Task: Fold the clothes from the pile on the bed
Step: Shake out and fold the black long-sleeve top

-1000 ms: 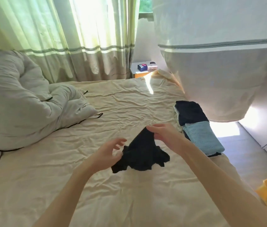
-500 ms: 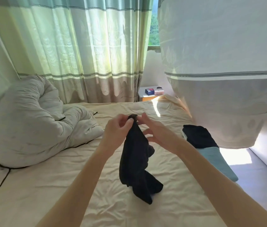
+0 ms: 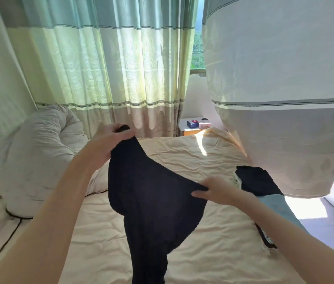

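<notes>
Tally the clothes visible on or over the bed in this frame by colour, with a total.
Black: 2, the black garment gripped by the left hand and right hand, and the folded black piece at the bed's right edge.
Light blue: 1, the folded light blue piece in the same stack.
Total: 3.

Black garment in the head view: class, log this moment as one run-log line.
step: spreading black garment | left hand: grips top edge | right hand: pinches right edge | folded stack: on bed
</notes>
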Available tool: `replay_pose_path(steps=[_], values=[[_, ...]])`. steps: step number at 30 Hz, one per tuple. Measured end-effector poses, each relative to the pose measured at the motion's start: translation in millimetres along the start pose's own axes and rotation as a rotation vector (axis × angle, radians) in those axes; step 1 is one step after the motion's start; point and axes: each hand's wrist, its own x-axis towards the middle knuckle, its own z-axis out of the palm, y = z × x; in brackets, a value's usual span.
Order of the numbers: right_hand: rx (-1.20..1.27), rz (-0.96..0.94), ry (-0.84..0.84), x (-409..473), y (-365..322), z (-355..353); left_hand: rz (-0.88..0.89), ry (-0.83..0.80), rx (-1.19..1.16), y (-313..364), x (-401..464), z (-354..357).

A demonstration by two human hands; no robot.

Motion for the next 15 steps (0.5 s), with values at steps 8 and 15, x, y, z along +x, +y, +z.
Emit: replay_pose_path(steps=[8, 15], values=[[0.25, -0.06, 0.525, 10, -11, -80, -0.07, -0.362, 0.638, -17, -8, -22], [0.675, -0.209, 0.409, 13, -72, -99, 0.333, -0.218, 0.296, -7, -13, 35]])
